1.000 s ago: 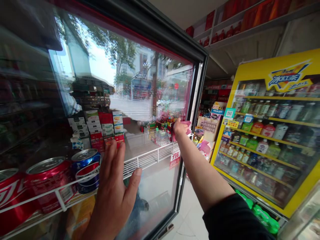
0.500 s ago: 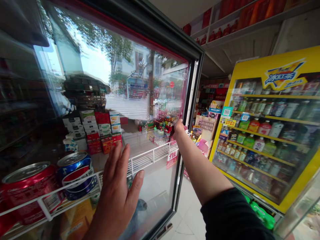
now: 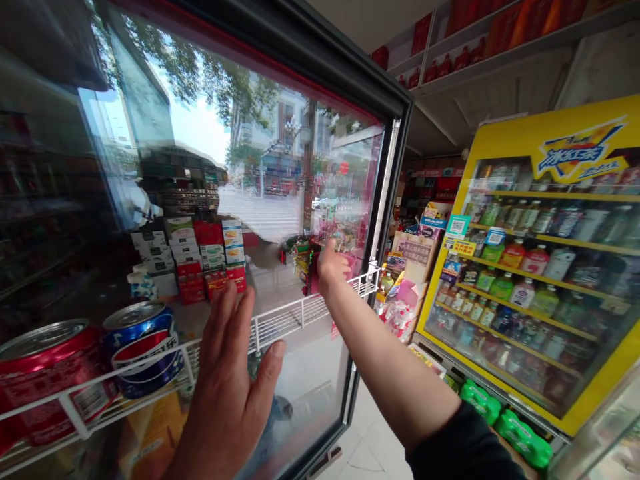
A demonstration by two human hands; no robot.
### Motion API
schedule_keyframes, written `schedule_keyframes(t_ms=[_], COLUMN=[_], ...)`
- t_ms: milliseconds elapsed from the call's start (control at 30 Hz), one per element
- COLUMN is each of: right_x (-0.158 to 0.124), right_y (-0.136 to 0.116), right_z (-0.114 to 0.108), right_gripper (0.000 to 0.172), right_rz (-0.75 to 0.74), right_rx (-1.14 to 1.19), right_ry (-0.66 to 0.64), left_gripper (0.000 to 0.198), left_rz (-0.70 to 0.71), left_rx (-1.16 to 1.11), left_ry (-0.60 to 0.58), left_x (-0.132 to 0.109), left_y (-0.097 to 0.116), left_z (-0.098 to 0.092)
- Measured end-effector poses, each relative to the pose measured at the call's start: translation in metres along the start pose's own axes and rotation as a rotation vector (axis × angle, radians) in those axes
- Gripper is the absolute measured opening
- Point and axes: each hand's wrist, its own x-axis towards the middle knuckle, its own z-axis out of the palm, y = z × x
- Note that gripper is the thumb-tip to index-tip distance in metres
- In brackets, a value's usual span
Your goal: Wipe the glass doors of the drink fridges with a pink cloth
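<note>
Head view: left hand flat on the glass door of the drinks cooler, fingers fully spread, gripping nothing. Right hand reaches far out to the glass near the door's right edge, closed on a pink cloth; grip looks firm, but the hand is small and partly blurred.

Door stands between both hands and the stock. Behind the glass, a white wire shelf carries a red can and a blue can at left.

Risks, as I judge them:
- Door hangs free at its outer frame; an uneven push from the two hands could swing it.
- Right arm is at full stretch, so the cloth could slip off the glass.
- Strong street reflections hide what is behind the pane.

Around: yellow drinks fridge right, close to the door edge; green bottle packs on the floor below it; boxed snacks between the two coolers. That gap is tight.
</note>
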Motion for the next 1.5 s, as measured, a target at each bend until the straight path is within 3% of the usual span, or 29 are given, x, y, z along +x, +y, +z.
schedule_keyframes(t_ms=[100, 200, 333, 433, 533, 733, 933, 1033, 1300, 1400, 1500], right_x=[-0.018, -0.017, 0.016, 0.042, 0.05, 0.035, 0.022, 0.003, -0.058, -0.059, -0.039], right_y=[-0.007, -0.013, -0.018, -0.019, -0.014, 0.008, -0.004, -0.017, -0.047, -0.05, -0.048], right_z=[0.007, 0.001, -0.027, -0.042, -0.044, -0.041, -0.041, -0.029, 0.004, 0.003, -0.006], right_gripper=[0.101, 0.102, 0.091, 0.084, 0.081, 0.085, 0.084, 0.082, 0.078, 0.074, 0.067], right_rz=[0.048, -0.043, -0.271, -0.325, -0.241, 0.018, -0.029, -0.217, -0.997, -1.261, -1.433], right_rx=[0.066, 0.135, 0.049, -0.018, -0.002, 0.086, 0.099, 0.084, -0.133, -0.253, -0.311], right_ry=[0.038, 0.128, 0.271, 0.351, 0.345, 0.223, 0.222, 0.22, 0.214, 0.17, 0.1], left_gripper=[0.078, 0.076, 0.075, 0.076, 0.078, 0.077, 0.078, 0.078, 0.084, 0.083, 0.082], left_rz=[-0.007, -0.015, -0.023, -0.018, -0.019, -0.011, 0.029, 0.046, -0.026, -0.036, -0.048], left_rx=[0.004, 0.028, 0.067, 0.086, 0.096, 0.075, 0.076, 0.093, 0.165, 0.192, 0.222], left_ry=[-0.03, -0.02, -0.009, -0.009, -0.011, -0.015, 0.013, 0.044, 0.018, 0.048, 0.077], left_x=[0.001, 0.002, 0.004, 0.005, 0.007, 0.011, 0.017, 0.018, 0.014, 0.014, 0.015], left_y=[0.001, 0.0, -0.002, -0.004, -0.004, -0.002, 0.0, -0.003, -0.005, -0.003, 0.0], left_z=[0.006, 0.007, 0.005, 0.006, 0.01, 0.016, 0.016, 0.012, 0.0, 0.001, 0.006])
